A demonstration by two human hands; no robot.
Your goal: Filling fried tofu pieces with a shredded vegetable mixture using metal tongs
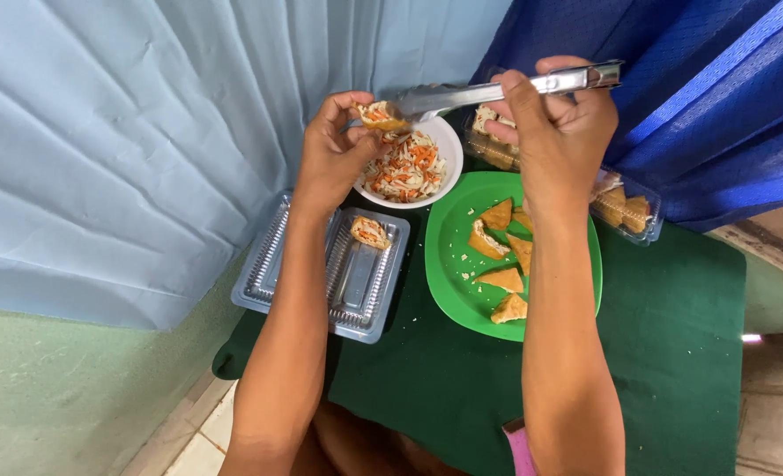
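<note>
My left hand (334, 154) holds a fried tofu triangle (379, 115) stuffed with shredded vegetables, just above the rim of a white bowl (447, 145) of orange-and-white shredded filling. My right hand (554, 123) grips metal tongs (497, 90), whose tips reach the tofu piece in my left hand. One filled tofu piece (370, 232) lies in an open clear plastic tray (356, 300). A green plate (449, 264) carries several cut tofu triangles.
A clear plastic box (627, 210) with more fried tofu stands behind my right arm. Everything rests on a small table with a dark green cloth (656, 353). Light blue fabric hangs at left, dark blue fabric at back right. Tiled floor lies below.
</note>
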